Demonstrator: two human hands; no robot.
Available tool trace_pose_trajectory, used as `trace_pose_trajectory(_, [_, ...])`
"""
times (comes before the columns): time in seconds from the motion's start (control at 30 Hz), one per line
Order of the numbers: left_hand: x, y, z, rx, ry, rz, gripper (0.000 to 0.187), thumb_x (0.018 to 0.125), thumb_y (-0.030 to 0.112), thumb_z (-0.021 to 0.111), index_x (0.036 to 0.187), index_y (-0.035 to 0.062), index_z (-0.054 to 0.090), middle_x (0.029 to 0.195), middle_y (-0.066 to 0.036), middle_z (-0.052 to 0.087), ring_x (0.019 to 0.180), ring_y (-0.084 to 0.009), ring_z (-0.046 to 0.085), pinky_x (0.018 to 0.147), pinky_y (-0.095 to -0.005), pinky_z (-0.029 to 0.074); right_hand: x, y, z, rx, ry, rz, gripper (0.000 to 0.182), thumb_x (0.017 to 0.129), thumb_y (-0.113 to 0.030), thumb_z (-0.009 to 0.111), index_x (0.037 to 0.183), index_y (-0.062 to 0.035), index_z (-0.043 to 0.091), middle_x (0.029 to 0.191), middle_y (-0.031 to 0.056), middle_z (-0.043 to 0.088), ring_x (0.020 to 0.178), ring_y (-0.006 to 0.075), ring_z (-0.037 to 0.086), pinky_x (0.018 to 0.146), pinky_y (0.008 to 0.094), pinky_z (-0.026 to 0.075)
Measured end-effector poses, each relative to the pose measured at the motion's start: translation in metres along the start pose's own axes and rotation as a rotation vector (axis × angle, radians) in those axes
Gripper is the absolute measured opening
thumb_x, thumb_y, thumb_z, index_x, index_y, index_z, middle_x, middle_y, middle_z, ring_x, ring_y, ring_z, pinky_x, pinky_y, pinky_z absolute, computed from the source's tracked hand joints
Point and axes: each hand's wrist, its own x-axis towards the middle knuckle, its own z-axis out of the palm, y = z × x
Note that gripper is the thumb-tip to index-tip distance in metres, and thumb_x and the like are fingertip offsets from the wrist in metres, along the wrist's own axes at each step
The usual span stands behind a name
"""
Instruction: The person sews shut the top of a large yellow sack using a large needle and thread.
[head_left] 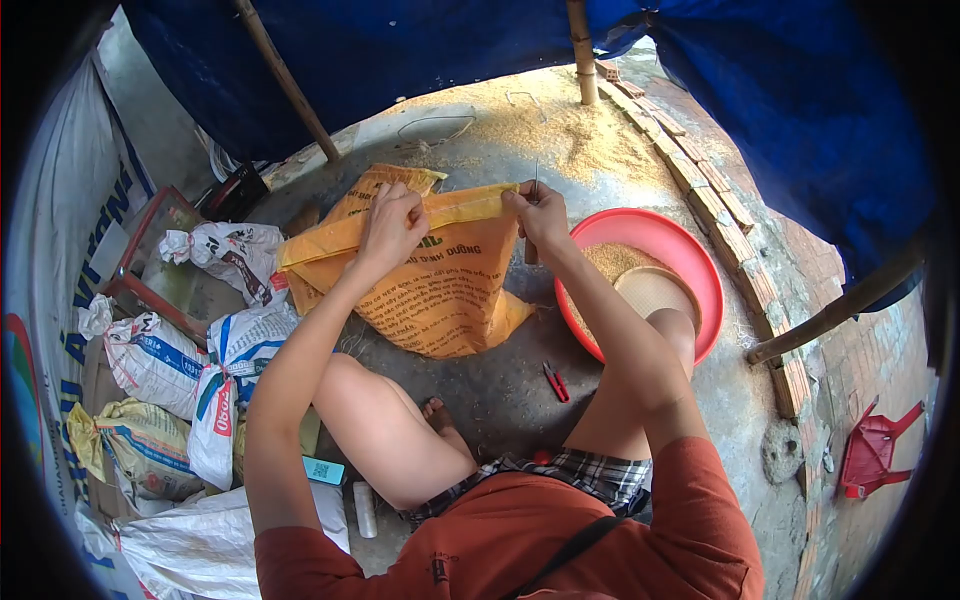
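An orange woven sack (430,290) with dark printed text hangs between my hands, its upper edge folded over into a band. My left hand (394,222) is closed on the top edge near its middle. At the sack's upper right corner, my right hand (538,212) pinches the edge, and a thin needle-like object (536,170) sticks up beside its fingers. Red-handled snips (556,382) lie on the concrete floor below the sack. To the right stands a red round basin (708,290) with grain and a shallow round tray (657,293) inside.
Several tied sacks (155,362) lie at the left, near a glass-sided case (160,250). A white spool (364,508) stands by my left leg. Grain (590,130) covers the floor ahead; a brick border (735,240) and a red stool (880,450) are right.
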Motion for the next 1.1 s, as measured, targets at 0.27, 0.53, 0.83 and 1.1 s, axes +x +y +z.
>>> trace_pose_trajectory(0.27, [0.016,-0.001,-0.017,-0.099,-0.109,-0.115,0.014,0.073,0.009,0.063,0.069,0.0005,0.053,0.074,-0.009,0.048,0.076,-0.025,0.047,0.07,-0.0361,0.04,0.012,0.003,-0.011,0.096,-0.033,-0.033,0.018,0.084,-0.015,0.064,0.088,0.0021,0.06,0.068,0.0041,0.059,0.045,0.0079,0.047,0.04,0.0236,0.04])
trace_pose_trajectory(0.53, [0.019,0.006,-0.006,-0.067,0.135,0.024,0.029,0.071,0.026,0.069,0.089,0.0052,0.06,0.088,-0.009,0.055,0.085,-0.0246,0.051,0.081,-0.0356,0.041,0.02,0.007,-0.012,0.035,-0.052,0.001,0.019,0.085,-0.016,0.062,0.088,0.0025,0.06,0.064,0.0035,0.056,0.044,0.008,0.045,0.04,0.0239,0.039])
trace_pose_trajectory(0.83, [0.037,0.003,0.012,0.042,-0.103,-0.003,0.05,0.064,0.039,0.073,0.104,0.0096,0.064,0.08,-0.003,0.063,0.086,-0.0211,0.053,0.085,-0.0364,0.039,0.021,-0.004,-0.016,-0.002,-0.172,0.155,0.021,0.083,-0.024,0.067,0.079,-0.0058,0.057,0.053,0.0,0.049,0.041,0.0072,0.044,0.039,0.0214,0.038])
trace_pose_trajectory(1.1, [0.035,-0.003,0.014,-0.118,-0.212,-0.121,0.031,0.072,0.033,0.071,0.084,0.0045,0.069,0.083,-0.006,0.062,0.092,-0.024,0.053,0.09,-0.0382,0.037,0.026,-0.01,-0.016,-0.097,-0.3,0.115,0.022,0.083,-0.025,0.068,0.076,-0.0078,0.055,0.05,-0.001,0.047,0.04,0.0061,0.041,0.038,0.0208,0.035])
